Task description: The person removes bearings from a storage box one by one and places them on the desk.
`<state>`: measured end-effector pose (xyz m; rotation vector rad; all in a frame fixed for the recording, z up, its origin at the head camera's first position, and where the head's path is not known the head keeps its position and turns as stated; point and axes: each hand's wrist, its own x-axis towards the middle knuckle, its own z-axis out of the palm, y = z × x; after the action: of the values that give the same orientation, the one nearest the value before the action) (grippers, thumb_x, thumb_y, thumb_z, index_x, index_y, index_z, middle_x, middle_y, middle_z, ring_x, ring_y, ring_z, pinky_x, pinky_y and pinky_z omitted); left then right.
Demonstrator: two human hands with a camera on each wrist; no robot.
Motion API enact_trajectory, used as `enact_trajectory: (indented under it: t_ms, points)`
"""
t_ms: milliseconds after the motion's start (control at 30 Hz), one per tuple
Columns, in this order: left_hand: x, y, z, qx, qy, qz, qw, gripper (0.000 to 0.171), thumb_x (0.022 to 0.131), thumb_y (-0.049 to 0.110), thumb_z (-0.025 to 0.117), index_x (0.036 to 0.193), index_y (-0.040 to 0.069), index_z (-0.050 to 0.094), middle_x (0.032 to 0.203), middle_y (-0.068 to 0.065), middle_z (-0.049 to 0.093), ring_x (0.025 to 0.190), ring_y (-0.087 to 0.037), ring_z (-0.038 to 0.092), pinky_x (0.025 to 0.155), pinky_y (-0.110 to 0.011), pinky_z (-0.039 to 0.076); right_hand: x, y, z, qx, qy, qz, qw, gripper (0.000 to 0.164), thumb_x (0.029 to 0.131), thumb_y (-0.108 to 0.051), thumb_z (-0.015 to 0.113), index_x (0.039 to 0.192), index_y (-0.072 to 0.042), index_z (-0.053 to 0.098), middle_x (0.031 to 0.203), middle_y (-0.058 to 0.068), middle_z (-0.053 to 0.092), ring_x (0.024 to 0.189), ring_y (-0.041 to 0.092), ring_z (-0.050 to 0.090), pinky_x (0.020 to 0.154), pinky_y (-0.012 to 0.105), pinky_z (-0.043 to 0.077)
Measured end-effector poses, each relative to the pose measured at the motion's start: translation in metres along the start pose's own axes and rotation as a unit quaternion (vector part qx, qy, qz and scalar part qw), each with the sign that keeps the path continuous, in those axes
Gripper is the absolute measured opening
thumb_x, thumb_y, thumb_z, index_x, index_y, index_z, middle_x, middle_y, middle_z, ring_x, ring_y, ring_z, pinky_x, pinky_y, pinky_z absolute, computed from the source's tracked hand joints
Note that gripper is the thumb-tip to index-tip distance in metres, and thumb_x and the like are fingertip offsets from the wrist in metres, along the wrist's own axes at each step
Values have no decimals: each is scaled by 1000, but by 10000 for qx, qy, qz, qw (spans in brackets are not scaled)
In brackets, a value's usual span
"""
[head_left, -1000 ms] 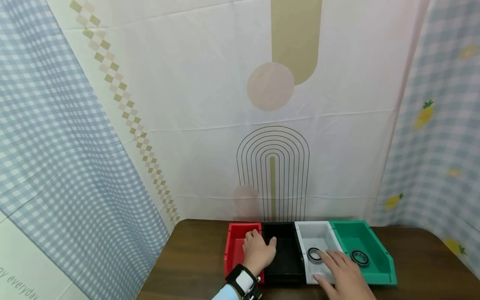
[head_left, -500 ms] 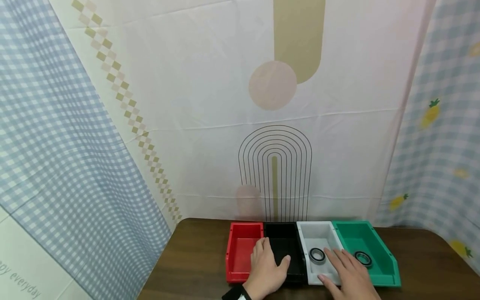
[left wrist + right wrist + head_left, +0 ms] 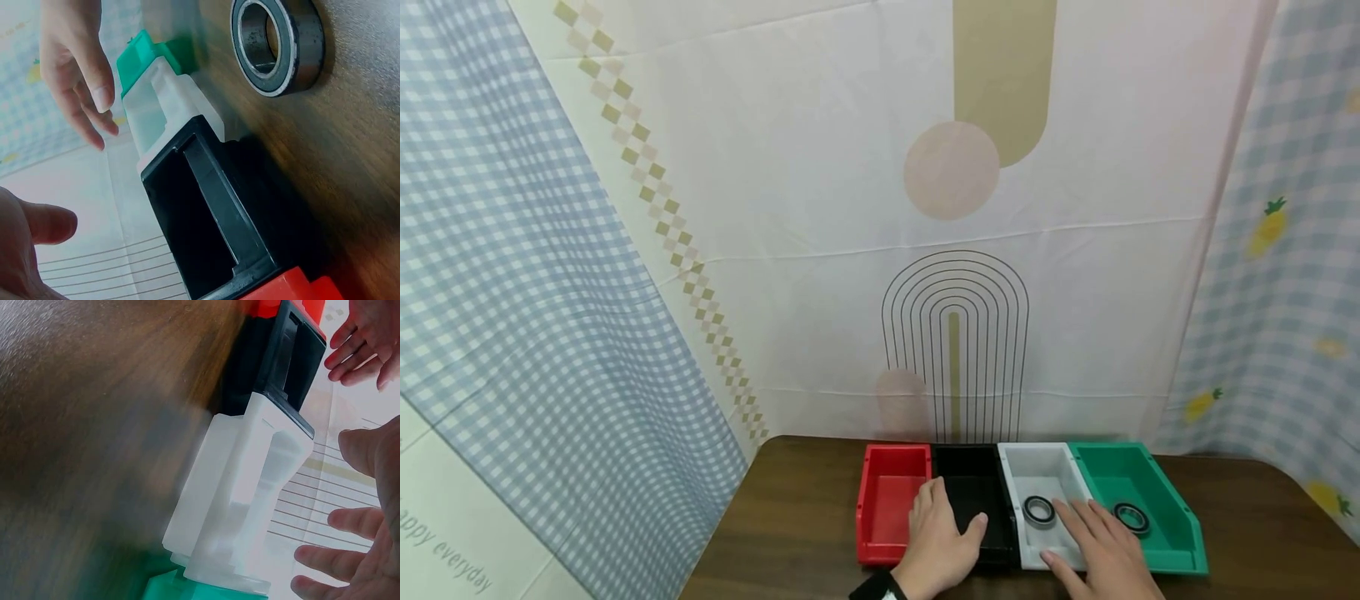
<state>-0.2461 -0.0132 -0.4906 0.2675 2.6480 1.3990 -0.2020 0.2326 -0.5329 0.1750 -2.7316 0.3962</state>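
Note:
My left hand point(image 3: 942, 533) hovers over the black bin point(image 3: 972, 479) near the red bin's side, fingers extended, thumb apart, nothing held. My right hand point(image 3: 1101, 546) hangs over the white bin point(image 3: 1030, 458) and the green bin's edge, fingers spread and holding nothing. A ball bearing point(image 3: 1039, 511) lies inside the white bin, just left of the right fingertips. Another bearing point(image 3: 1131, 518) lies in the green bin point(image 3: 1172, 533), partly covered by the right hand. In the left wrist view a third bearing point(image 3: 278, 47) rests on the wooden table in front of the bins.
The red bin point(image 3: 893, 500) stands at the left end of the row of bins. They sit side by side on a brown wooden table point(image 3: 797, 508). Behind the table hangs a patterned cloth point(image 3: 820, 333), with checked curtains point(image 3: 587, 292) at the sides.
My left hand has come back out of the red bin and shifted right over the black bin. My right fingertips have eased slightly away from the bearing in the white bin.

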Motion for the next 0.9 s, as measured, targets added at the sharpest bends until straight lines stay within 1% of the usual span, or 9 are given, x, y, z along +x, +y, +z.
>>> enact_trajectory:
  t_ms: [233,400,500,567,633,733,833,900]
  points:
    - [0,3,4,-30,-56,-14,10000,93,98,46,72,164,-4,29,171,-22,28,154,-47,31,122,-77,25,-1,-2,0,5,-10,78,10000,73,90,-55,81,144,-8,66,141,26,67,131,56,58,100,77,45]
    - [3,8,8,-20,-80,-52,10000,91,99,46,71,164,-3,30,171,-22,29,152,-46,34,122,-76,28,-1,-3,-3,17,-7,83,10000,72,90,-53,81,145,-9,66,142,25,67,132,56,58,100,78,44]
    - [5,11,13,1,-36,52,10000,90,99,46,71,163,-4,32,169,-23,32,153,-46,35,122,-76,28,-1,-3,-3,12,-5,88,10000,71,90,-52,81,145,-10,66,142,25,67,133,56,57,99,79,44]
    - [7,14,17,18,-9,148,9999,90,99,46,70,163,-5,32,168,-24,33,154,-47,34,123,-76,26,-1,-4,-3,18,20,90,10000,70,90,-52,82,145,-10,66,142,25,67,133,55,57,99,79,44]
    - [10,16,23,44,25,232,9997,89,100,47,69,161,-7,33,167,-27,34,155,-48,33,124,-75,24,-1,-4,-2,34,-13,116,9999,70,91,-52,81,145,-11,66,141,25,67,133,55,57,99,79,44]
    - [17,18,32,100,106,267,9995,89,101,47,68,159,-10,35,166,-30,35,156,-50,32,125,-74,23,-2,-3,-1,60,-97,163,9998,70,91,-55,79,145,-12,66,142,24,67,133,55,57,100,78,44]
    - [27,21,41,188,221,297,9991,88,101,48,66,158,-13,36,164,-33,37,155,-51,34,124,-72,25,-3,-3,-1,69,-109,167,9998,69,92,-55,79,145,-12,66,142,24,67,132,54,58,100,78,44]
    - [34,24,47,320,257,340,9986,88,101,48,66,156,-14,38,162,-34,40,152,-51,38,123,-71,28,-3,-3,-1,79,-47,151,9998,68,92,-53,80,145,-12,67,142,23,67,132,53,58,101,77,44]
